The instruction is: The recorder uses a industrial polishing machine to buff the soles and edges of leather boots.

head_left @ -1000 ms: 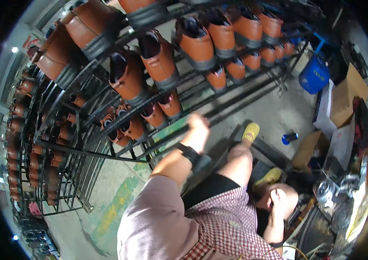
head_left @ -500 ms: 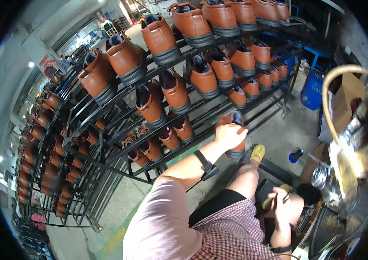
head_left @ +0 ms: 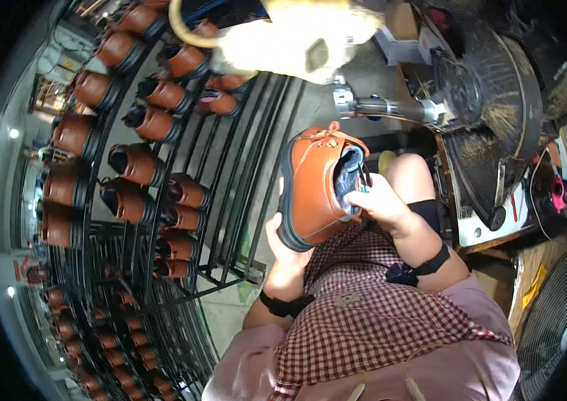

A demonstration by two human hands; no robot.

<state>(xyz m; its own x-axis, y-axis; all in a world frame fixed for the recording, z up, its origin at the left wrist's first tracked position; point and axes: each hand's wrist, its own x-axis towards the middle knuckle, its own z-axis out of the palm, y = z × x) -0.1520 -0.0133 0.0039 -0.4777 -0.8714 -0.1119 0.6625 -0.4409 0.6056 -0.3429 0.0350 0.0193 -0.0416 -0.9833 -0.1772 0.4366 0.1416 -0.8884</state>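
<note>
A brown lace-up shoe (head_left: 315,190) with a thick black sole and dark fuzzy lining is held in front of my apron, its opening turned to the right. My left hand (head_left: 287,250) grips it from the sole side, thumb against the black edge. At the shoe's collar my right hand (head_left: 380,200) is closed, its fingers beside the lining. A thin dark tool (head_left: 365,176) sticks up from those fingers; its tip reaches toward the opening and its kind cannot be made out.
Black metal racks (head_left: 220,267) with several rows of brown shoes (head_left: 138,164) stand on the left. Above the shoe hangs a bright lamp (head_left: 283,43). To the right are a dusty machine (head_left: 490,100), a workbench (head_left: 497,227) with pink-handled scissors (head_left: 557,194), and a fan (head_left: 557,327).
My view has turned right, away from the racks. The shoe that my left hand held low by the rack is now up before my apron, and my right hand has come to its opening.
</note>
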